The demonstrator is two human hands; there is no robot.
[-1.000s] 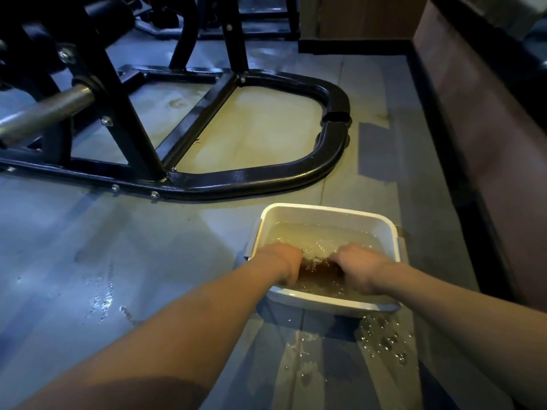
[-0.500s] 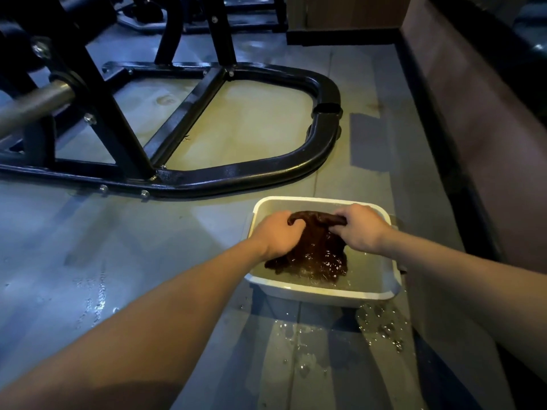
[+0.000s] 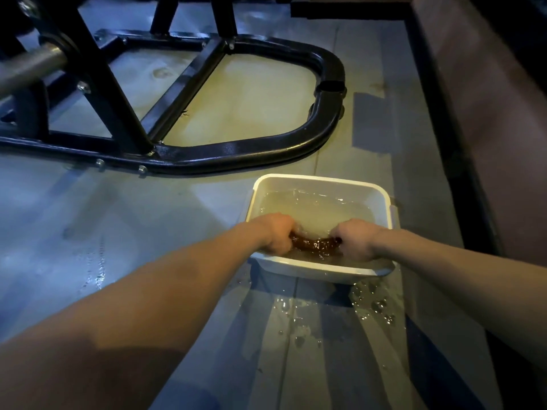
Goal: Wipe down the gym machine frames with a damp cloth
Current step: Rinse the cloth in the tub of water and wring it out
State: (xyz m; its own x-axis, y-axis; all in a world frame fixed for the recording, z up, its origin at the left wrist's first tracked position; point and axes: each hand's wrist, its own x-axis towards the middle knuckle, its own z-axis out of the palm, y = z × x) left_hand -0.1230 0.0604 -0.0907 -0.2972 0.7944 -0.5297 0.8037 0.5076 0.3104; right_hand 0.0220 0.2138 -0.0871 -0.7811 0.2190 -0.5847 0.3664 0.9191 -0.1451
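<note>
Over white basin (image 3: 321, 181) on wet floor (image 3: 118, 232): left hand (image 3: 276, 233) and right hand (image 3: 353, 239) gripping brown cloth (image 3: 315, 243) ends, twisting low at waterline. Wringing until merely damp advisable; black machine frame (image 3: 236, 149) waiting unwiped beyond.

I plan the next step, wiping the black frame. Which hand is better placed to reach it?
Left, probably. Both hands grip the cloth, but the left hand is on the frame side.

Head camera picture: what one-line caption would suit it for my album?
Both hands, left hand and right hand, grip a brown cloth in a white tub beside a black machine frame.
</note>
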